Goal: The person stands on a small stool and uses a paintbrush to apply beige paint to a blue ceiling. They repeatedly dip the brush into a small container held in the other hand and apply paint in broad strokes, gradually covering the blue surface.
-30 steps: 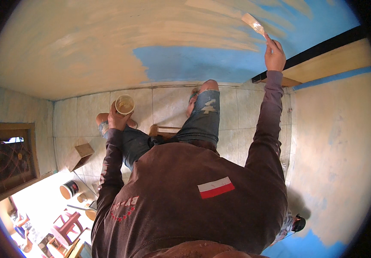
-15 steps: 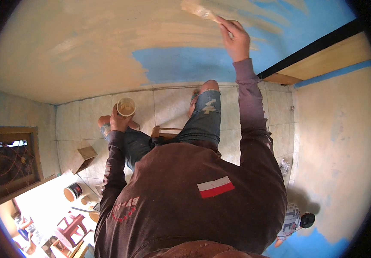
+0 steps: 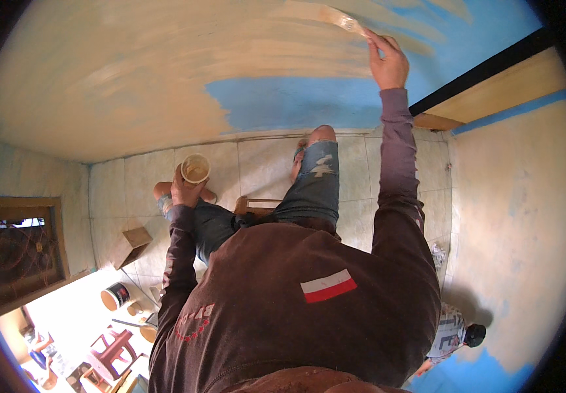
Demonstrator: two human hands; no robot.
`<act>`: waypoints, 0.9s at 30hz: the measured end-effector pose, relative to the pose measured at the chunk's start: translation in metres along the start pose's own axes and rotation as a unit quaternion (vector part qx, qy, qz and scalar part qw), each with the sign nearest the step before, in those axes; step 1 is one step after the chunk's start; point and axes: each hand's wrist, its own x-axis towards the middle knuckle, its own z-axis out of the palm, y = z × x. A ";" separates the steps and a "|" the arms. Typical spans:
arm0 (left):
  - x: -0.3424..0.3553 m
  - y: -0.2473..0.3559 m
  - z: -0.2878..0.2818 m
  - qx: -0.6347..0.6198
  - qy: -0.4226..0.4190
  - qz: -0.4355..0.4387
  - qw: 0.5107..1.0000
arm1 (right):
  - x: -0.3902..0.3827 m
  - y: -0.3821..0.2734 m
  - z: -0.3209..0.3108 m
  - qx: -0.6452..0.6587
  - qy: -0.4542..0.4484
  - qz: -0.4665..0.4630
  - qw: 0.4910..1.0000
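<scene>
Pinched in my right hand [image 3: 390, 62] is a paintbrush [image 3: 347, 23], its bristles laid against the wall [image 3: 132, 78]. Beige paint covers much of that wall, with streaks over blue near the brush and a solid blue patch [image 3: 296, 101] lower down. My left hand [image 3: 187, 191] is wrapped round a round tub of beige paint [image 3: 195, 169], held upright above my left knee. The tub's mouth faces up and paint shows inside it.
A black strip [image 3: 479, 72] edges the wall at right. On the tiled floor [image 3: 220, 157] stand a wooden box [image 3: 132, 247], a paint bucket [image 3: 115, 296] and a red plastic chair [image 3: 112, 354]. Another person [image 3: 452, 331] is at the lower right. A framed opening [image 3: 60, 229] is at left.
My right hand has moved to the right with the paintbrush, drawing it along the wall. The left hand still holds the tub, nearly in the same place.
</scene>
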 end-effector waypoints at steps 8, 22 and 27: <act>0.003 -0.009 0.004 -0.003 -0.014 0.013 1.000 | -0.019 0.098 -0.075 -0.118 0.007 0.092 0.989; 0.004 0.000 0.001 -0.004 -0.029 0.006 1.000 | -0.002 -0.053 0.005 0.140 -0.028 -0.002 0.990; 0.001 -0.005 0.003 0.040 -0.005 -0.014 0.999 | 0.018 -0.102 0.042 0.142 -0.045 -0.001 0.989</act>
